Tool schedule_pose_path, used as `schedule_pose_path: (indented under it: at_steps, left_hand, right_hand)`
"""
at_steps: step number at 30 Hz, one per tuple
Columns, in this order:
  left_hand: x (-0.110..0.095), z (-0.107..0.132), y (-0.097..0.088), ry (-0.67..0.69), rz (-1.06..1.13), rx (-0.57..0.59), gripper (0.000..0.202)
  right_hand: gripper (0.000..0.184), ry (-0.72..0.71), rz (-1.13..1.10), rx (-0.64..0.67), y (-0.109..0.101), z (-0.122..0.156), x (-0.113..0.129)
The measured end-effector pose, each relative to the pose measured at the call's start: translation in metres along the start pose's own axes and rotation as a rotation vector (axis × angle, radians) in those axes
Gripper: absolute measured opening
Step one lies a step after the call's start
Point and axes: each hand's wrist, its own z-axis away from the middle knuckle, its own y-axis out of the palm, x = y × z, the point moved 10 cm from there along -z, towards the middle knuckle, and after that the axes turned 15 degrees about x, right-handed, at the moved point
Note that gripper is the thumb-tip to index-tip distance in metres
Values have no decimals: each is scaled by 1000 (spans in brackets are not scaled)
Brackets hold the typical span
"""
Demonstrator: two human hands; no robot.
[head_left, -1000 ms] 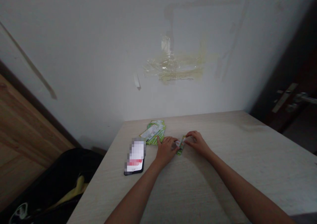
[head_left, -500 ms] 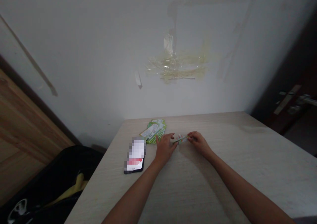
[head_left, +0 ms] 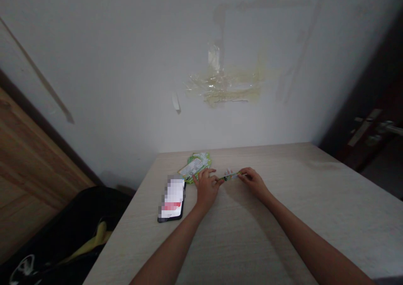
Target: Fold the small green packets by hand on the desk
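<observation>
Only the middle of the green card [head_left: 232, 176] shows between the hands [head_left: 207, 189] [head_left: 255, 184].

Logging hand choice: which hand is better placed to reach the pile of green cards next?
Left, I'd judge: the left hand sits beside the pile of green cards, while the right hand is farther off. Both hold the small green piece, so the left would first have to let go.

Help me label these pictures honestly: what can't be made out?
In the head view:
Print on the held card: too small.
The held card's ends: hidden by fingers.
Phone screen: masked by pixel blocks.
Lower layers of the green pile: covered by upper ones.
Forearms: cut off by the bottom edge.
</observation>
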Motion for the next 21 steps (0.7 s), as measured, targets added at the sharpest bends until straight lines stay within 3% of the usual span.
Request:
schedule_pose_path:
  at_steps: [4, 9, 15, 21]
  left_hand:
    - [-2, 1, 3, 10, -37, 18, 12]
    - [-16, 4, 1, 119, -53, 0, 48]
    - [-37, 8, 12, 266, -58, 112, 41]
    - [-34, 8, 12, 255, -23, 103, 31]
  right_hand:
    - [33, 37, -229, 85, 10, 1, 2]
    - [36, 90, -453, 54, 14, 4, 1]
    - [42, 122, -477, 86, 23, 5, 8]
    - [37, 98, -513, 103, 29, 4, 11]
